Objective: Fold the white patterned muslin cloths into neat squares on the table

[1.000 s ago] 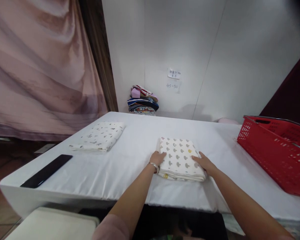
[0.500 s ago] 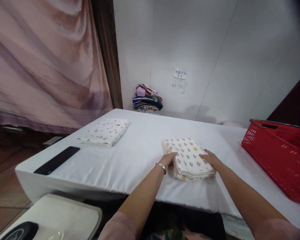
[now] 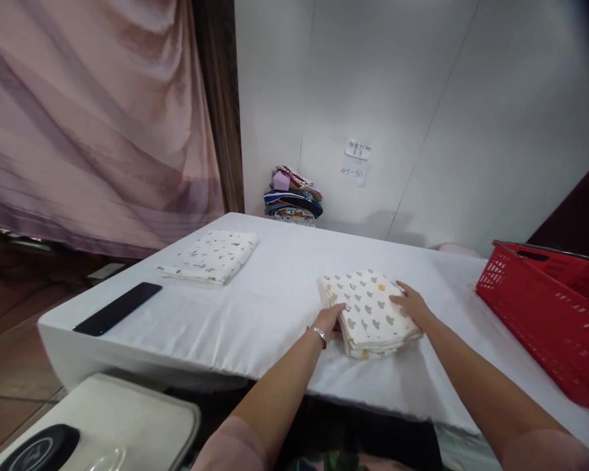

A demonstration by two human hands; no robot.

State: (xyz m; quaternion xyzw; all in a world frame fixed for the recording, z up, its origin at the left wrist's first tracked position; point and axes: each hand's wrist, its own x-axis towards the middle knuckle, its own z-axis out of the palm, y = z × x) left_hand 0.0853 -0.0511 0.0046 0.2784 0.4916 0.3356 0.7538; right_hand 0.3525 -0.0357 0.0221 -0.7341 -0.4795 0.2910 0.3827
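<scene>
A folded white cloth (image 3: 370,311) with grey mouse-head-like shapes and a few yellow ones lies in several layers near the front edge of the table. My left hand (image 3: 328,320), with a silver bracelet at the wrist, grips its left edge, thumb on top and the other fingers mostly hidden under the layers. At the right edge, my right hand (image 3: 412,306) holds the same cloth, its thumb on the upper face and fingers around the side. Farther left on the table, a second folded white cloth (image 3: 213,256) with small dark prints lies flat.
The table (image 3: 285,261) has a white cover. A red plastic basket (image 3: 535,307) stands at the right, and a long black flat object (image 3: 118,309) lies near the left edge. Folded fabrics (image 3: 293,199) are stacked by the wall. Below left is a cream-coloured lid (image 3: 142,415).
My right hand has slid slightly up the cloth's right edge. The cloth stays between both hands, almost in place. The whole view has shifted a little.
</scene>
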